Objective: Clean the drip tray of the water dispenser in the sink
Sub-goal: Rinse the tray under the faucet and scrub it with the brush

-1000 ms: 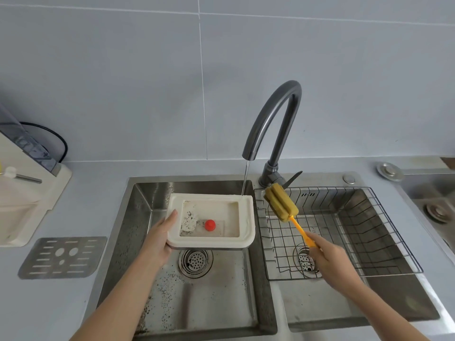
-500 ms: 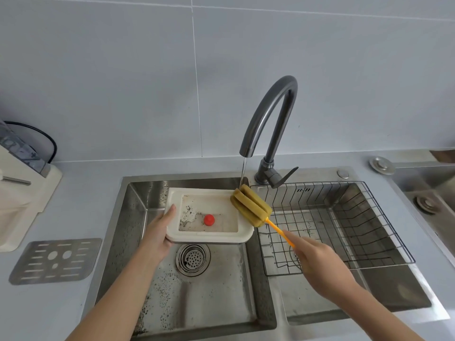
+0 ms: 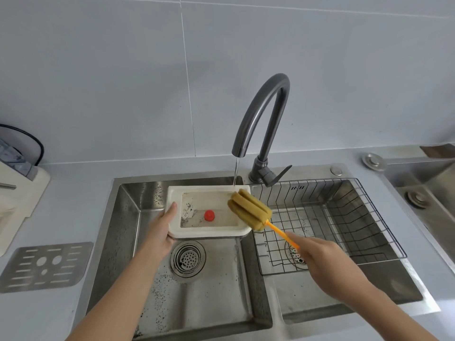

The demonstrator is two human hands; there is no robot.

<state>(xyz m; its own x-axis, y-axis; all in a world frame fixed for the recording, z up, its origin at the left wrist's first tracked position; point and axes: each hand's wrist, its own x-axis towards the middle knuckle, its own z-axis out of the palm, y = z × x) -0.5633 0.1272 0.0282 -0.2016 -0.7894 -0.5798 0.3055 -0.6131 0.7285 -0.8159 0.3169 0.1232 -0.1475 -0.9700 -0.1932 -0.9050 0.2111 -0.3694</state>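
Note:
A white drip tray [image 3: 209,232] with dark specks and a small red float [image 3: 209,215] inside is held over the left sink basin [image 3: 197,291]. My left hand [image 3: 161,230] grips its left edge, thumb on the rim. My right hand [image 3: 317,257] grips the orange handle of a yellow-brown sponge brush [image 3: 250,209]. The sponge head lies over the tray's right rim, under a thin stream of water from the dark grey faucet [image 3: 263,119].
A wire rack [image 3: 344,217] sits in the right basin. The perforated metal tray cover [image 3: 44,265] lies on the counter at left, next to the water dispenser [image 3: 14,193]. Another sink [image 3: 423,190] is at far right. Dark specks dot the left basin floor.
My right hand carried the sponge brush leftwards from above the wire rack to the tray's right rim under the water. The tray stayed in my left hand.

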